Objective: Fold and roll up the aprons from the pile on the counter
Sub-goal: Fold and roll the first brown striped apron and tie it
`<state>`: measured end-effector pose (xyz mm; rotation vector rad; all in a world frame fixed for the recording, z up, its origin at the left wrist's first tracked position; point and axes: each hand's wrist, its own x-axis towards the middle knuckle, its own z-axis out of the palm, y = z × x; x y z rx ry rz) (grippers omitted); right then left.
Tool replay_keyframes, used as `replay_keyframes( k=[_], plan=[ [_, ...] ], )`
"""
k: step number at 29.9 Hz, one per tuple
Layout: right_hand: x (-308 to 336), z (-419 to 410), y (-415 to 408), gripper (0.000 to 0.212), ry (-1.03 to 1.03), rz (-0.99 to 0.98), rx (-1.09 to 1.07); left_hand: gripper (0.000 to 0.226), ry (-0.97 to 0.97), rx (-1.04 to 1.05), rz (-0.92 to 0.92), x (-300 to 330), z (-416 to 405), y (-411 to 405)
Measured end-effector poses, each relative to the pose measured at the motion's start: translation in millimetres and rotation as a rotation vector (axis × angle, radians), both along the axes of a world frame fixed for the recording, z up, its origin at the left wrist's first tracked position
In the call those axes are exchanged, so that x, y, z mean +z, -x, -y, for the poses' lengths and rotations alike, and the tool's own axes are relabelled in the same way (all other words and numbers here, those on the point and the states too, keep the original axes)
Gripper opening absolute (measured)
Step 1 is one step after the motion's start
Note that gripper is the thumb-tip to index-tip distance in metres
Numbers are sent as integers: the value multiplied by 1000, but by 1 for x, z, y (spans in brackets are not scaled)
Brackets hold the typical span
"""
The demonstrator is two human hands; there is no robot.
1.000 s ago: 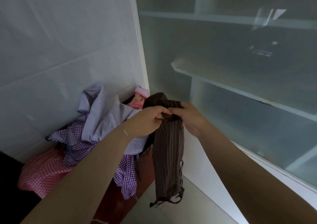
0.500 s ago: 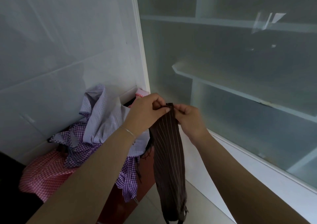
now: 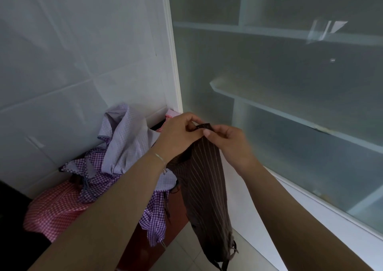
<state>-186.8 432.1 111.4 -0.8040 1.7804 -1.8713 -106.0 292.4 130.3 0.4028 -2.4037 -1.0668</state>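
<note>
Count's easy: two hands, left hand [image 3: 178, 138] and right hand [image 3: 232, 146], one brown striped apron [image 3: 205, 183], one pile [image 3: 107, 167] lower left, aprons inside too tangled to count.

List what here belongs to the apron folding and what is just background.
Job: brown striped apron, pinched at its top edge by left hand and right hand; apron pile on the counter.
Background: tiled wall; frosted cabinet; bracelet.

Noted pale tiled wall [image 3: 72, 59] at left, meeting white frame [image 3: 173, 63] at corner. Observed frosted glass panel [image 3: 279, 88] at right, with white shelves [image 3: 290, 113] dimly visible behind. Recorded light tiled floor [image 3: 186, 250] below. Lighting dim, cool.
</note>
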Motion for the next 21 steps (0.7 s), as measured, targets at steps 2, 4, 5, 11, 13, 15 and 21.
replay_keyframes(
  k=[2, 4, 5, 11, 13, 15, 21],
  plan=[
    [2, 2, 1, 8, 38, -1, -67, 20, -33, 0, -34, -6, -5, 0],
    [3, 5, 9, 9, 66, 25, -135, 24, 8, -21, 4, -17, -2, -2],
    [3, 4, 16, 9, 85, 47, -179, 26, 93, -20, 73, -25, 4, -5],
    [-1, -22, 64, 13, 45, 26, -442, 45, 506, -19, 721, -49, 69, -45],
    [-13, -29, 71, 11, 1, 45, -477, 58, 566, 34, 508, -32, 72, -53],
    [-22, -31, 73, 13, 8, 69, -507, 80, 743, 95, 230, -18, 69, -56],
    [-10, -18, 51, 9, 29, -29, -349, 68, 802, 278, 149, -8, 66, -62]
  ],
)
